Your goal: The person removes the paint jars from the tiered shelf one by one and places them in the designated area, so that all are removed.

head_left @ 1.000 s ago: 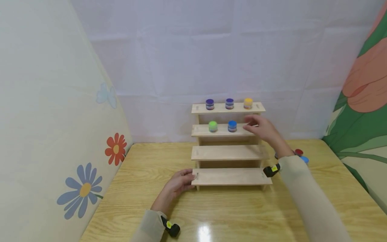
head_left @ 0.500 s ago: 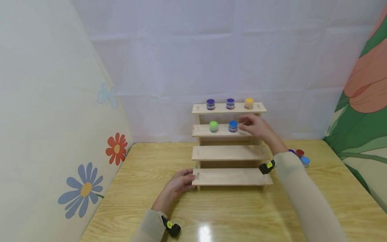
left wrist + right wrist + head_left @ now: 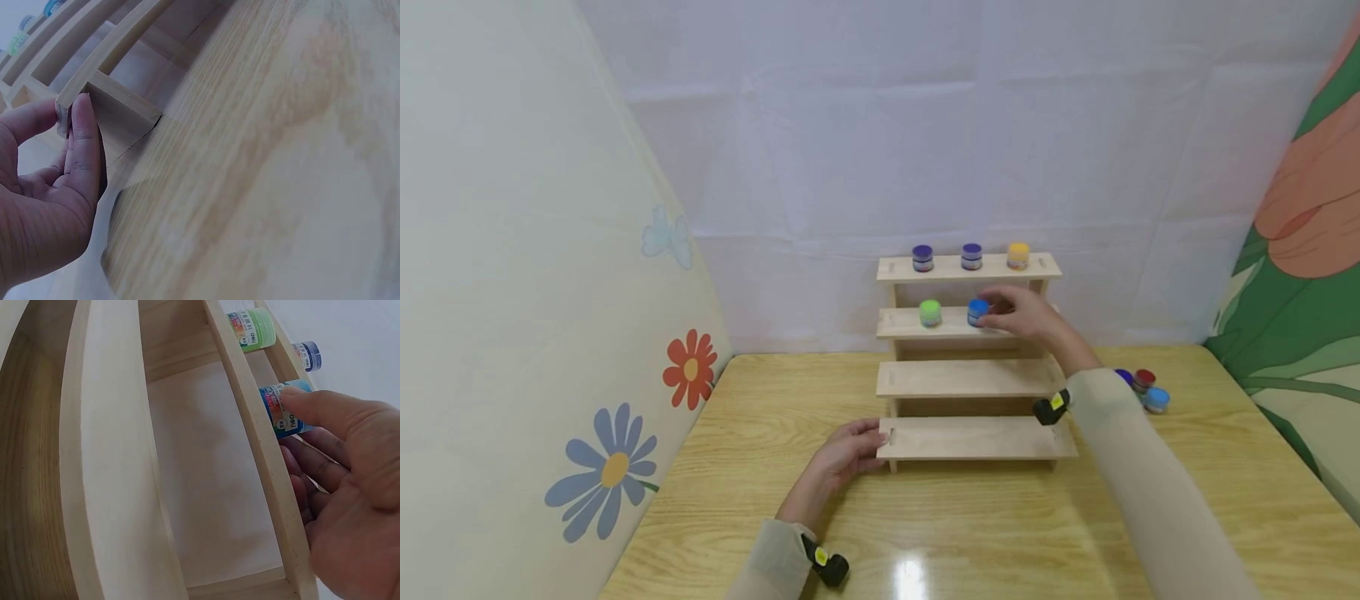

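Observation:
My right hand (image 3: 1024, 314) is at the second shelf from the top, gripping a small blue paint jar (image 3: 281, 412). Its thumb lies on the labelled side and the other fingers curl behind, partly hidden. The jar stands upright on the wooden tiered rack (image 3: 970, 379). A green-lidded jar (image 3: 930, 313) is left of it on the same shelf. Two dark-blue-lidded jars, one at the left (image 3: 922, 258) and one in the middle (image 3: 972, 257), share the top shelf with a yellow-lidded jar (image 3: 1018, 256). My left hand (image 3: 846, 454) pinches the left end of the lowest shelf board (image 3: 78, 84).
On the table (image 3: 760, 400), right of the rack, several more jars sit together, including a red-lidded one (image 3: 1144, 380) and a light-blue-lidded one (image 3: 1157, 400). White cloth (image 3: 820, 167) hangs behind. Painted panels stand at the left (image 3: 512, 292) and right (image 3: 1311, 333).
My right hand has moved left along the second shelf and closed its fingers on the blue paint jar. The left hand has stayed on the lowest shelf's end.

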A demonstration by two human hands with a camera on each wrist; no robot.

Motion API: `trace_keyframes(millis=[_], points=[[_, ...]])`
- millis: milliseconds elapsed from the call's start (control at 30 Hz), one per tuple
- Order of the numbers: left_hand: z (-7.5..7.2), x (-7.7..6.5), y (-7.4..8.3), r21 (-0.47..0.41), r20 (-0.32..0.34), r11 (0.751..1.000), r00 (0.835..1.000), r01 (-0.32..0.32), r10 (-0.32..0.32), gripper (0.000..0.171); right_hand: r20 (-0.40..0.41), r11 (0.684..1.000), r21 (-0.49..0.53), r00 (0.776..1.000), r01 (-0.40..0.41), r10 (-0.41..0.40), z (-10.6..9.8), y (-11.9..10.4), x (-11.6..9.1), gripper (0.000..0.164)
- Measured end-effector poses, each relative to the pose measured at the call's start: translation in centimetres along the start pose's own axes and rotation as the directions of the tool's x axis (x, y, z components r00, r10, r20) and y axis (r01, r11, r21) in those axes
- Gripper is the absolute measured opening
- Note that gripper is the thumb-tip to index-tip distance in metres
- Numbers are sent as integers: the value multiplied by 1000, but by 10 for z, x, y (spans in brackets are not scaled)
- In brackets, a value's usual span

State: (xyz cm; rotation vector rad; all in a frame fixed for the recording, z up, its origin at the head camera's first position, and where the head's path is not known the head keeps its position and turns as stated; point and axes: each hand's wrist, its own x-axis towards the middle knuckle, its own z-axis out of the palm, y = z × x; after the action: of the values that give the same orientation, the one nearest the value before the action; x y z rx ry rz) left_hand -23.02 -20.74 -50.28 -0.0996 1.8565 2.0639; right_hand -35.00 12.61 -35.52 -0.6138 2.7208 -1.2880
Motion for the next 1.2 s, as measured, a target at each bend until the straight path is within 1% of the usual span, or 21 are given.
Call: trace_keyframes(millis=[133, 200, 300, 533, 667, 767, 933, 1200], points=[[-1, -3, -1, -5, 16, 1000, 1000, -8, 8, 61, 1, 1000, -17, 1000, -12, 12, 3, -2, -1, 52], [-2, -4, -1, -10, 37, 1000, 999, -28, 28, 64, 4, 1000, -25, 1000, -15, 15, 4, -3, -2, 52], [-3, -4, -1, -14, 46, 999, 998, -49, 49, 67, 0, 999, -36, 1000, -19, 19, 6, -4, -2, 53], [-2, -1, 1, -7, -13, 1000, 1000, 4, -4, 59, -41, 999, -48, 999, -14, 12, 10, -5, 0, 49], [-1, 1, 1, -13, -15, 1000, 1000, 7, -7, 57, -70, 999, -28, 997, -37, 35, 10, -3, -2, 49], [1, 1, 1, -18, -7, 1000, 1000, 3, -3, 57, -95, 999, 7, 994, -46, 47, 7, -2, -7, 48], [0, 3, -2, -19, 6, 1000, 1000, -3, 4, 57, -127, 1000, 25, 992, -12, 15, 0, 2, -18, 48], [0, 3, -1, -11, -7, 1000, 1000, -7, 7, 56, -168, 997, -13, 983, 75, -76, -10, 10, -41, 42]])
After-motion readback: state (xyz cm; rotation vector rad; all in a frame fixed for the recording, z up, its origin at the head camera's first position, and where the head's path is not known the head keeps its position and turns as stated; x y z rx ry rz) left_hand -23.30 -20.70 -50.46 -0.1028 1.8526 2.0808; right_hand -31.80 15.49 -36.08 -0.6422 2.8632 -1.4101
